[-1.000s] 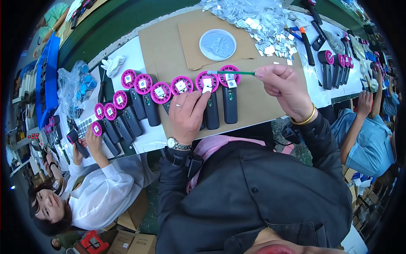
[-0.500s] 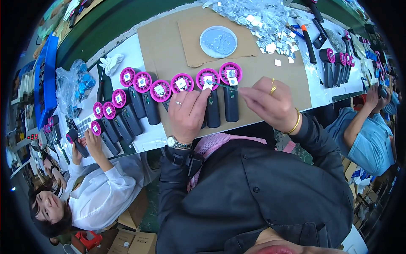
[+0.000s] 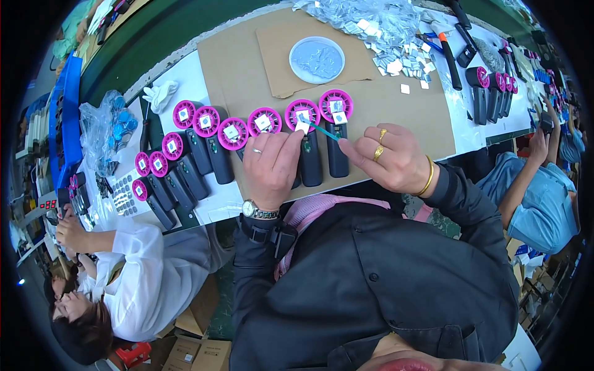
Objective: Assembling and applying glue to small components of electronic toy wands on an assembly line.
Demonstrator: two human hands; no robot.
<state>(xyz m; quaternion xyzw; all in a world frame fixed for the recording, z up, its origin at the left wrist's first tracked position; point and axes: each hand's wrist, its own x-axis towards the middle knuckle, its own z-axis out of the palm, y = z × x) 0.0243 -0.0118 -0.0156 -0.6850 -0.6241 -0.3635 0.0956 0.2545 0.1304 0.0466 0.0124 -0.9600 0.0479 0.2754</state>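
Observation:
My right hand [image 3: 391, 159] pinches a thin green stick [image 3: 327, 133]; its tip meets a small white square tile [image 3: 302, 125] at the lower part of a pink round fan head [image 3: 296, 109]. The thumb and fingers of my left hand [image 3: 271, 168] grip that tile by its lower edge. The black handle [image 3: 312, 164] of this fan points toward me. To its right lies another pink-headed fan [image 3: 337, 148], with a white tile [image 3: 338, 117] over the lower part of its head. Grey smears show on the white centres of both heads.
Several more pink-headed fans [image 3: 232, 134] lie in a row to the left. Behind them, a round dish [image 3: 318, 81] of grey paste rests on cardboard [image 3: 272, 68]. Loose square tiles [image 3: 405, 65] are heaped at the back. A screwdriver [image 3: 450, 62] and co-workers flank me.
My right hand has come slightly left and lower, its fingers curled more, and the stick now slants more steeply. The co-worker at left has turned away, moving their hands farther left.

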